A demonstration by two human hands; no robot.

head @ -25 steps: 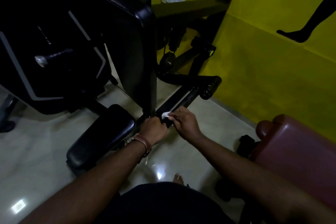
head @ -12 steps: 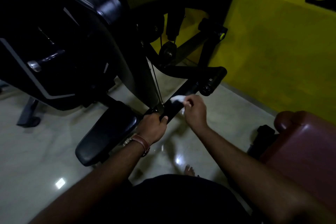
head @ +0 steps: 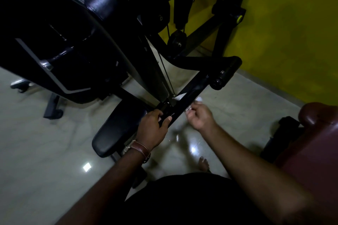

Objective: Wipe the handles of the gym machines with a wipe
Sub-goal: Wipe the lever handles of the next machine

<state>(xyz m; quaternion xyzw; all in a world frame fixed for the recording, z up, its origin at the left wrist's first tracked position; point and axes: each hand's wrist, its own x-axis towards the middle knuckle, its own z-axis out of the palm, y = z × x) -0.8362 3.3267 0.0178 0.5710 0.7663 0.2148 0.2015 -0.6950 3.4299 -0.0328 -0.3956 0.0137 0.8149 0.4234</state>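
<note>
Here the wipe sits in the right hand beside the handle.

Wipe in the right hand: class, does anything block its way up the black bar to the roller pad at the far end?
Nothing visible does. The wipe in the right hand is already on the bar; the left hand grips below it, away from the roller pad.

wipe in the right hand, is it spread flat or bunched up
Bunched up: the wipe shows only as small crumpled white bits poking from the closed right hand, pressed beside the black handle bar.
</note>
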